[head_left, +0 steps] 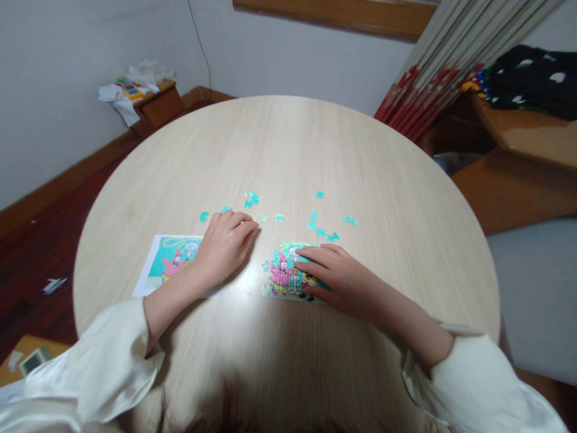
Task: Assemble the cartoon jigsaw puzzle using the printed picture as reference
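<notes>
A partly joined jigsaw puzzle (280,278) of cartoon figures lies on the round table, its left edge uneven. My right hand (336,273) rests over its right part, fingers stretched out and slightly apart, hiding some of the picture. To the left, my left hand (228,240) is bent, thumb and fingertips drawn together near a pale puzzle piece (261,218); whatever is between them is hidden. Under that wrist a printed reference picture (155,264) on white paper is partly covered. Another loose puzzle piece (279,218) lies between the hands.
Several loose turquoise pieces lie beyond the hands: a cluster (251,199), single pieces (204,216) at left and a scattered group (321,233) at right. Beyond the round table (288,138) stand a small wooden stand (160,105) and a curtain (410,90).
</notes>
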`<state>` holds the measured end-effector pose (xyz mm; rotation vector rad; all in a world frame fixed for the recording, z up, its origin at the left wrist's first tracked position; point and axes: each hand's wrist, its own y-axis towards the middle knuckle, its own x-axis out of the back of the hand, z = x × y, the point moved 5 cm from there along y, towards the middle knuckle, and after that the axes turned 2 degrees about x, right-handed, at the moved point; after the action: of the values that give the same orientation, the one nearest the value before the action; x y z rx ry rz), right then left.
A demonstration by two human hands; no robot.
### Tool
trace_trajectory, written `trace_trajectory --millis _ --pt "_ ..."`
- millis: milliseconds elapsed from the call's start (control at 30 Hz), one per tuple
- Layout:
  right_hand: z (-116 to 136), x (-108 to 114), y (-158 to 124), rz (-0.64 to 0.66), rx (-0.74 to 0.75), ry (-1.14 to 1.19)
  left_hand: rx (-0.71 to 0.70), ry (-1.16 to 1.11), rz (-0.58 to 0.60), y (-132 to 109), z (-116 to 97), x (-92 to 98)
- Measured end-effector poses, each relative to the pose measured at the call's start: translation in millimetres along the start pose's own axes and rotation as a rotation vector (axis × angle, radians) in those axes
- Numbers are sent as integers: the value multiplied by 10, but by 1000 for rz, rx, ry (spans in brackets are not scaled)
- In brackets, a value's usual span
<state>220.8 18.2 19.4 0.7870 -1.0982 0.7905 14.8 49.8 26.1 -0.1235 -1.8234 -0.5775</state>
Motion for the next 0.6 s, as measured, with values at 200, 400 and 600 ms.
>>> trace_trajectory --millis 200,400,600 --pt "5 0 -1 -1 0 8 -6 -69 79 331 -8 -162" --pt "30 3 11 -10 1 6 30 -75 193 447 -25 -258" --pt "34 -1 15 -16 8 0 46 -95 237 506 -43 -282"
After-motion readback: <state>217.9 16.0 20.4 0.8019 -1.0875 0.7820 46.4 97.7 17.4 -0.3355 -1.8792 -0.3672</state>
